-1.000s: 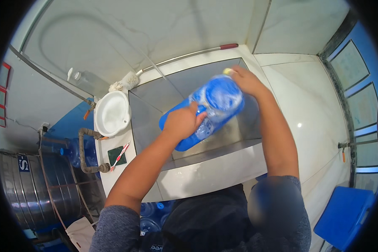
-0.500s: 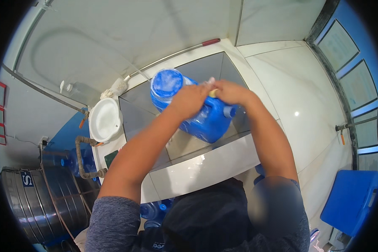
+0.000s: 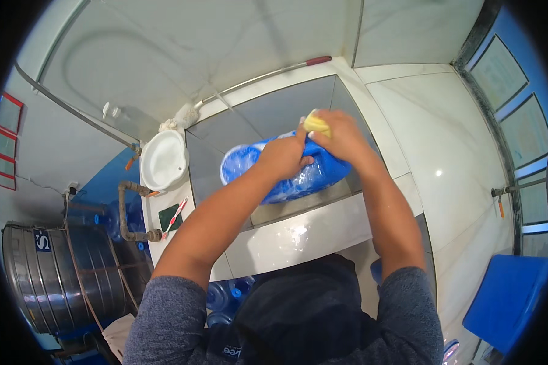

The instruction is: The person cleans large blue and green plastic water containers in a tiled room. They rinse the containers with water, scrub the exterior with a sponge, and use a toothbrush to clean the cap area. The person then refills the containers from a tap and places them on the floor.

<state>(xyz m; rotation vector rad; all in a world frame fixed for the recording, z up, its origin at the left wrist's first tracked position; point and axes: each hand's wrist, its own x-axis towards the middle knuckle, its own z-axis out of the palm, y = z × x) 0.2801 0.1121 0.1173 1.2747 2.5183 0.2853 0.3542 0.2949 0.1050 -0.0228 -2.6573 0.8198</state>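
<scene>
I have the blue jug (image 3: 323, 176) tipped on its side within the opening of the grey sink (image 3: 268, 115), its round, foam-smeared base toward the left; I can't tell whether it touches the sink floor. The left hand (image 3: 282, 157) is clamped on the jug's upper side, thumb and forefinger spread. The right hand (image 3: 340, 132) is closed around a yellow sponge (image 3: 317, 123) near the jug's other end, and its wrist hides the neck from me.

The sink is set into a pale, glossy bench (image 3: 292, 240), whose near strip is shiny with light. Along the back edge lies a long metal pole (image 3: 262, 78) with a red grip, a shaggy white head at its left end. On the left part of the bench I see a white basin (image 3: 164, 159), and nearer me a dark green pad (image 3: 166, 215) with a red-and-white toothbrush (image 3: 179, 208) across it. A bent pipe (image 3: 123, 210) runs beside them.

Beyond the bench, a ribbed steel tank (image 3: 61, 274) stands at the far left, and clear blue bottles (image 3: 219, 295) sit below the front edge. To my right, a blue box (image 3: 505, 298) stands below a blue wall hung with framed sheets (image 3: 499, 67).
</scene>
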